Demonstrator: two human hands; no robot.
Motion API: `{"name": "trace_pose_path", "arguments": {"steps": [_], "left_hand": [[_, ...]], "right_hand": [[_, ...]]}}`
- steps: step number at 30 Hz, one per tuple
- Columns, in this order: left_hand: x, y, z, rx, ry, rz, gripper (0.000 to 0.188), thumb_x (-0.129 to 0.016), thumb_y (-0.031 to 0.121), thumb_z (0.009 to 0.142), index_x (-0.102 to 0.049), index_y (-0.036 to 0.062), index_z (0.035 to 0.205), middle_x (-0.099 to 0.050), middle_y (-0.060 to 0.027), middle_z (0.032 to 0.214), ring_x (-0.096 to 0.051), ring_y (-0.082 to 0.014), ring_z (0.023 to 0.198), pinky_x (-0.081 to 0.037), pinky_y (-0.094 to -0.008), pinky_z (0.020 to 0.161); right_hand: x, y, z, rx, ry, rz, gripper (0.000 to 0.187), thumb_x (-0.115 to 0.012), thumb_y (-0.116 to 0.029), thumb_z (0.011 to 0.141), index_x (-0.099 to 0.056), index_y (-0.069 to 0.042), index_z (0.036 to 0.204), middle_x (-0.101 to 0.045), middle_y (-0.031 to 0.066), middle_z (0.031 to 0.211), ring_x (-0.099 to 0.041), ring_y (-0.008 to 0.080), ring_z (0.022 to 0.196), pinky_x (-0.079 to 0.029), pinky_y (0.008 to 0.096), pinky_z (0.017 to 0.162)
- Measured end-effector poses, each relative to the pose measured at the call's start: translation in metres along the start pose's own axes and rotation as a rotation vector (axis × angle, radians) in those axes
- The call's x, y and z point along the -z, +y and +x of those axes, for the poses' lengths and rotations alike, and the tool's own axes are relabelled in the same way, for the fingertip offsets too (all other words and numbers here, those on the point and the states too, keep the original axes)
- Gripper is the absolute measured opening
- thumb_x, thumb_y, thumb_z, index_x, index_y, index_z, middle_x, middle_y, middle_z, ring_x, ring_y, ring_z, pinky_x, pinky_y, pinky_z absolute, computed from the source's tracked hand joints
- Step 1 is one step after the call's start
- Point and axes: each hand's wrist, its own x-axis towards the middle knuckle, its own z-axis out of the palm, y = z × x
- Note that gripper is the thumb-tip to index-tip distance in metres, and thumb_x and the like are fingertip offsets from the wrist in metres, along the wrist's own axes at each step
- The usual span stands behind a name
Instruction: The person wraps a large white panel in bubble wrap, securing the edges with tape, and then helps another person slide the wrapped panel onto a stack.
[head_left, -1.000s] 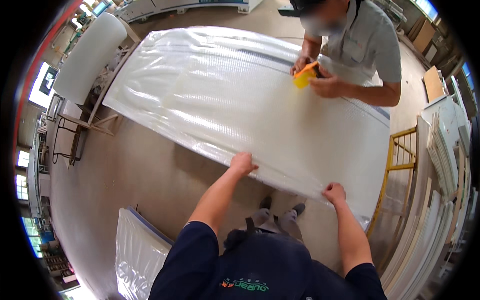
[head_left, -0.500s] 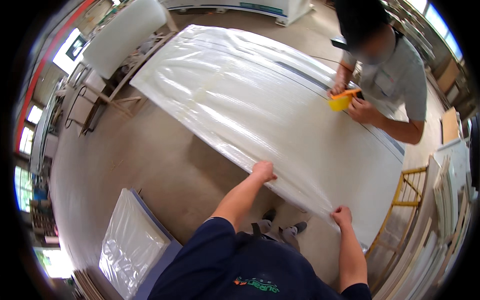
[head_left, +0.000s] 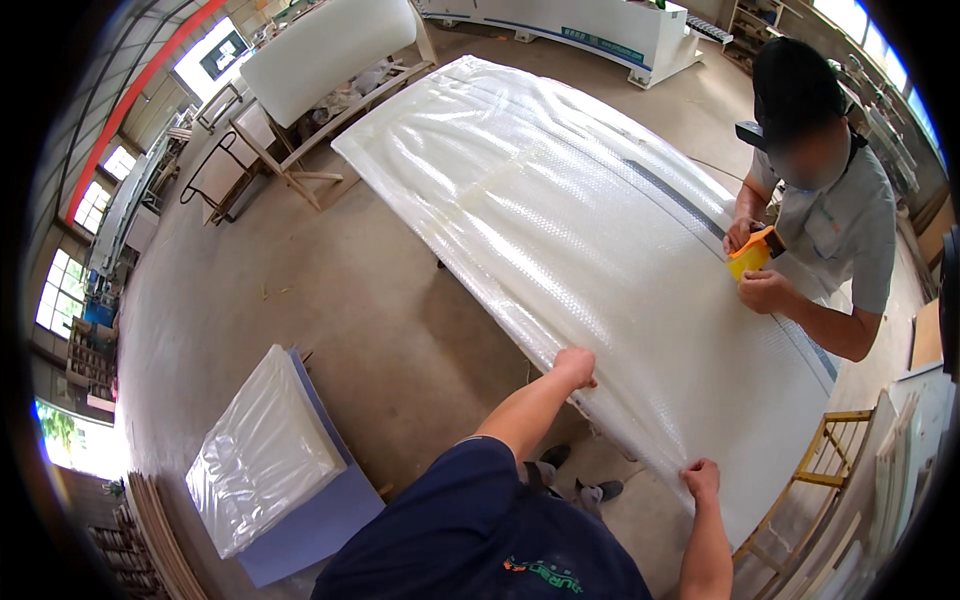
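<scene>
A sheet of clear bubble wrap (head_left: 520, 230) lies over a long white panel (head_left: 765, 440), wrinkled toward its far left end. My left hand (head_left: 576, 368) is closed on the wrap along the near long edge. Farther right on the same edge, my right hand (head_left: 702, 480) pinches the wrap near its right end, where the panel looks smooth and bare. Across the panel, a co-worker in a grey shirt holds an orange tape dispenser (head_left: 768, 240) with a yellow roll, one hand on each side of it.
Wrapped flat sheets (head_left: 265, 450) lie on a bluish board (head_left: 310, 540) at the lower left. A yellow metal frame (head_left: 825, 450) stands past the panel's right end, beside leaning boards (head_left: 900, 470). Behind are a wooden rack (head_left: 310, 185) and a white machine (head_left: 590, 40).
The whole view has shifted, so the panel sits lower and farther right. Both my hands keep their hold on the wrap's edge. The co-worker's tape dispenser has tilted.
</scene>
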Motion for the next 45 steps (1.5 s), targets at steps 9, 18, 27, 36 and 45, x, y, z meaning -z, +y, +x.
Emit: {"name": "trace_pose_path", "arguments": {"steps": [9, 18, 27, 36, 45], "left_hand": [[0.0, -0.003, -0.001, -0.018, -0.024, -0.012, 0.047, -0.075, 0.044, 0.07, -0.067, 0.0064, 0.097, -0.065, -0.0121, 0.107, -0.061, -0.0278, 0.103, -0.05, -0.0394, 0.084], [0.0, -0.006, 0.004, -0.003, -0.061, 0.009, 0.053, -0.074, 0.046, 0.071, -0.064, 0.0063, 0.104, -0.063, -0.0131, 0.111, -0.059, -0.0292, 0.107, -0.048, -0.0402, 0.088], [0.015, -0.001, -0.005, 0.03, -0.078, 0.032, 0.053, -0.075, 0.047, 0.07, -0.064, 0.0072, 0.102, -0.064, -0.0146, 0.107, -0.061, -0.0303, 0.103, -0.05, -0.0398, 0.085], [0.011, -0.002, -0.003, -0.025, -0.015, 0.042, 0.051, -0.075, 0.045, 0.071, -0.064, 0.0057, 0.101, -0.065, -0.0153, 0.105, -0.062, -0.0304, 0.1, -0.05, -0.04, 0.084], [0.012, -0.003, -0.003, -0.023, -0.011, 0.031, 0.053, -0.072, 0.048, 0.073, -0.062, 0.0031, 0.098, -0.064, -0.0173, 0.103, -0.06, -0.0312, 0.1, -0.049, -0.0415, 0.082]], "right_hand": [[-0.002, 0.002, 0.003, -0.02, -0.019, -0.01, 0.02, -0.075, -0.019, 0.054, -0.064, -0.005, 0.064, -0.065, 0.0099, 0.065, -0.062, 0.0208, 0.061, -0.051, 0.0326, 0.062], [0.005, -0.012, -0.006, -0.039, -0.055, -0.089, 0.017, -0.07, -0.024, 0.06, -0.068, -0.012, 0.072, -0.069, 0.0099, 0.08, -0.066, 0.0279, 0.08, -0.052, 0.0374, 0.072], [0.003, -0.007, -0.001, -0.071, -0.116, -0.088, 0.018, -0.069, -0.025, 0.062, -0.067, -0.012, 0.074, -0.069, 0.0086, 0.08, -0.066, 0.0271, 0.08, -0.051, 0.0367, 0.074], [0.005, -0.004, -0.004, -0.074, -0.106, -0.054, 0.018, -0.073, -0.023, 0.062, -0.064, -0.01, 0.07, -0.068, 0.0097, 0.076, -0.065, 0.0265, 0.076, -0.051, 0.037, 0.072], [0.019, -0.027, -0.016, -0.126, -0.125, -0.029, 0.018, -0.073, -0.023, 0.062, -0.064, -0.01, 0.071, -0.068, 0.0085, 0.077, -0.065, 0.026, 0.077, -0.05, 0.0358, 0.072]]}}
